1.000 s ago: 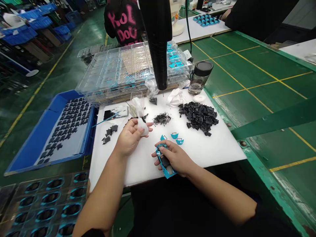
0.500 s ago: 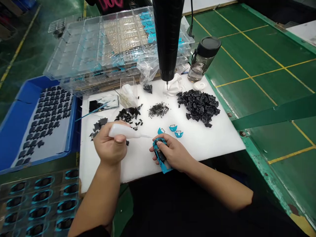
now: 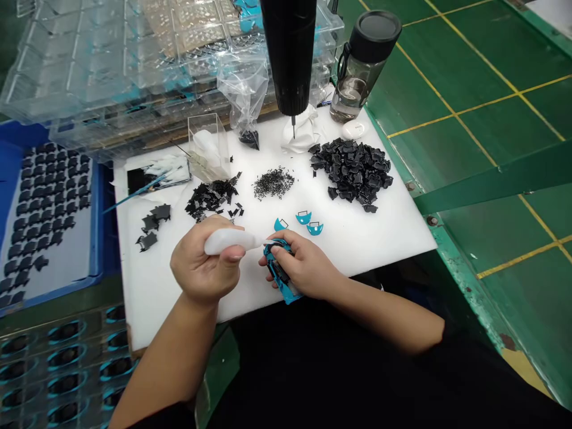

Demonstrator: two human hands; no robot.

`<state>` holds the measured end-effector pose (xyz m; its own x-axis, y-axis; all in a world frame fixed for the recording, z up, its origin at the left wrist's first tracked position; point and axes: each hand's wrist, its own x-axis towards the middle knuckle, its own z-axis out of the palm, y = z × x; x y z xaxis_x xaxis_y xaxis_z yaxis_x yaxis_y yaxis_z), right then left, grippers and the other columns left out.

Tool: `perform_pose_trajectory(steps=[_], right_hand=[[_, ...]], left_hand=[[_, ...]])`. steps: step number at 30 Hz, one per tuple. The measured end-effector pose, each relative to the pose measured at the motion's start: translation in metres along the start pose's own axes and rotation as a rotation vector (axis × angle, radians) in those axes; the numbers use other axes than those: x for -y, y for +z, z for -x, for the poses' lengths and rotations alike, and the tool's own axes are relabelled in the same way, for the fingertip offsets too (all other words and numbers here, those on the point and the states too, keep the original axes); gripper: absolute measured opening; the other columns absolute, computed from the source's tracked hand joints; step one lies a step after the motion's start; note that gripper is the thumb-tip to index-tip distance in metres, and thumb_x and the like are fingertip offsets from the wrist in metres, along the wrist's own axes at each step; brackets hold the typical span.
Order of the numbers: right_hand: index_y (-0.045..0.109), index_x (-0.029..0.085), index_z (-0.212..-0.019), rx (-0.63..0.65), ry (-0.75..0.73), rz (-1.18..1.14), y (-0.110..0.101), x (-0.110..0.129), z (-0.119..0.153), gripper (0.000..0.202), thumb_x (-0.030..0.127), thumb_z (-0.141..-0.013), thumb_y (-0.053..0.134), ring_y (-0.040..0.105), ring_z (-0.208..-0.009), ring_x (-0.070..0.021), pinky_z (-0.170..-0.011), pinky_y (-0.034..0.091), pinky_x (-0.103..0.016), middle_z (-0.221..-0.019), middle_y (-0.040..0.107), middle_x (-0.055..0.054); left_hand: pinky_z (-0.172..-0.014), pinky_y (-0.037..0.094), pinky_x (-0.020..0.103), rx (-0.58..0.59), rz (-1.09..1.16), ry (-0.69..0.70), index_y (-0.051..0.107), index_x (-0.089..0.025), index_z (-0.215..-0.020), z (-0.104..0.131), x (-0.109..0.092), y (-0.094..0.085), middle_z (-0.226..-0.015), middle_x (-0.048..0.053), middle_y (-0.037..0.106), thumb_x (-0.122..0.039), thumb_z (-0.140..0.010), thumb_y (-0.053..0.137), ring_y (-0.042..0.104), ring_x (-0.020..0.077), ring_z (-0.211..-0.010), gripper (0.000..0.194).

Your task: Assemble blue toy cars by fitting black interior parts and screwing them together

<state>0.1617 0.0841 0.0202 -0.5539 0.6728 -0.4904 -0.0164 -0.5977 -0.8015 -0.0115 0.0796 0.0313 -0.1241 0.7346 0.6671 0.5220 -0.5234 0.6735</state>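
We see the left hand level above the white work surface, fingers curled around a white squeeze bottle. The right hand pinches a blue housing between thumb and fingers, over the near edge. The housing is tilted, its interior black; the nozzle meets its upper end, though we cannot tell actual contact. At left, a blue bin holds rows of black parts; a lidded tumbler contains clear liquid.

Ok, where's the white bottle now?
In the head view, just left of centre, the white bottle is in the left hand, its thin nozzle pointing at the top end of the blue casing in the right hand.
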Motion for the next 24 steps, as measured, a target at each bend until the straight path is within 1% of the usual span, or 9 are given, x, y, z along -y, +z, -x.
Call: perform_pose_trajectory(steps=[6, 11, 14, 18, 20, 22, 24], right_hand=[[0.053, 0.023, -0.106, 0.001, 0.005, 0.019, 0.0001, 0.0017, 0.0004, 0.013, 0.032, -0.097, 0.048, 0.068, -0.065, -0.0157, -0.057, 0.058, -0.029, -0.091, 0.071, -0.004], [0.053, 0.024, -0.106, 0.01, -0.005, 0.046, -0.0008, 0.001, -0.0005, 0.013, 0.031, -0.097, 0.047, 0.068, -0.066, -0.0158, -0.058, 0.058, -0.029, -0.093, 0.071, -0.004], [0.053, 0.024, -0.106, 0.009, -0.006, 0.041, -0.0012, 0.0005, -0.0006, 0.013, 0.031, -0.097, 0.048, 0.068, -0.066, -0.0157, -0.058, 0.058, -0.029, -0.093, 0.071, -0.004], [0.054, 0.023, -0.106, 0.002, 0.003, 0.034, -0.001, 0.002, 0.0003, 0.013, 0.03, -0.097, 0.048, 0.068, -0.065, -0.0158, -0.057, 0.058, -0.029, -0.092, 0.072, -0.004], [0.054, 0.023, -0.105, 0.003, 0.006, 0.042, -0.0007, 0.0034, 0.0009, 0.012, 0.029, -0.096, 0.049, 0.068, -0.065, -0.0153, -0.058, 0.058, -0.028, -0.092, 0.071, -0.004], [0.054, 0.023, -0.105, 0.006, 0.009, 0.048, -0.0005, 0.0047, 0.0013, 0.011, 0.028, -0.096, 0.049, 0.068, -0.065, -0.0148, -0.058, 0.059, -0.028, -0.092, 0.071, -0.004], [0.054, 0.023, -0.104, 0.006, 0.017, 0.047, -0.0003, 0.0057, 0.0016, 0.011, 0.028, -0.097, 0.047, 0.068, -0.066, -0.0148, -0.058, 0.059, -0.028, -0.092, 0.071, -0.003]], left_hand=[[-0.059, 0.047, 0.031, 0.015, -0.045, -0.039, 0.063, -0.022, -0.08, 0.0006, -0.0011, 0.0011, -0.068, 0.001, 0.06, -0.056, -0.088, 0.06, 0.059, 0.0162, -0.063, 0.036], [-0.055, 0.045, 0.029, -0.007, 0.023, 0.004, 0.064, -0.022, -0.082, 0.0002, -0.0002, 0.0033, -0.067, 0.0, 0.059, -0.051, -0.088, 0.063, 0.057, 0.0148, -0.061, 0.03], [-0.056, 0.045, 0.029, 0.007, 0.01, -0.004, 0.064, -0.022, -0.083, 0.0007, 0.0008, 0.0033, -0.067, 0.0, 0.059, -0.052, -0.088, 0.063, 0.058, 0.0147, -0.061, 0.03], [-0.058, 0.046, 0.029, -0.008, 0.003, 0.004, 0.065, -0.021, -0.082, 0.0011, 0.0011, 0.0013, -0.067, 0.0, 0.059, -0.052, -0.088, 0.063, 0.058, 0.0151, -0.062, 0.031], [-0.058, 0.046, 0.03, 0.012, -0.012, -0.001, 0.064, -0.021, -0.082, 0.0008, 0.0013, 0.0008, -0.068, 0.0, 0.06, -0.053, -0.087, 0.063, 0.058, 0.0151, -0.062, 0.032], [-0.056, 0.045, 0.029, 0.018, -0.01, 0.013, 0.064, -0.021, -0.082, 0.0003, 0.0021, 0.0012, -0.067, 0.0, 0.06, -0.052, -0.087, 0.064, 0.057, 0.0147, -0.06, 0.032], [-0.055, 0.044, 0.029, -0.001, 0.015, 0.049, 0.065, -0.021, -0.083, -0.0002, 0.0034, 0.0025, -0.066, -0.001, 0.06, -0.05, -0.087, 0.066, 0.056, 0.0141, -0.058, 0.03]])
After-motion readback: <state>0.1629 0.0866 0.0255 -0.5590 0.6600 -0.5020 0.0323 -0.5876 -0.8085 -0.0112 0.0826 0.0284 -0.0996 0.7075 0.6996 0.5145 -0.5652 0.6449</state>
